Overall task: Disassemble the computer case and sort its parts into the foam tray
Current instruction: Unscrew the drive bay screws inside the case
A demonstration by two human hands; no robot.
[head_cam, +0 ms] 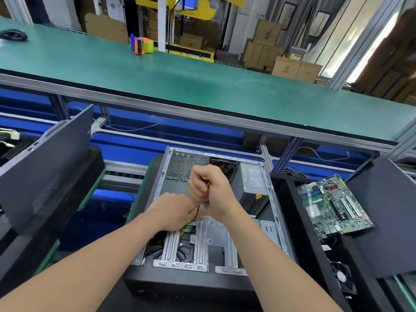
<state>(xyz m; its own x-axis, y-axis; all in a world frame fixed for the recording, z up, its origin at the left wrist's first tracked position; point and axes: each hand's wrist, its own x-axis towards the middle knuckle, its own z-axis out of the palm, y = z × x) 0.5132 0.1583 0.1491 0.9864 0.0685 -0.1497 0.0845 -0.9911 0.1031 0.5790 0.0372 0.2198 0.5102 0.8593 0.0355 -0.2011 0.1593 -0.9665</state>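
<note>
The open computer case (273, 199) lies on its side in front of me, its power supply (252, 183) still inside at the back right. My right hand (209, 190) grips a yellow-and-black screwdriver (198, 211) held upright, tip on a screw of the silver drive bracket (211, 239). My left hand (174, 212) rests on the bracket's edge beside the shaft, fingertips pinching near the tip. A green motherboard (333, 206) lies on the black foam tray (290, 210) to the right, with a small fan (342, 278) in a lower slot.
A dark side panel (49, 163) leans upright on the left. Another dark panel (382, 217) lies on the right over the tray. A green-topped shelf (180, 82) runs overhead behind the case, with a tape dispenser (141, 45) on it.
</note>
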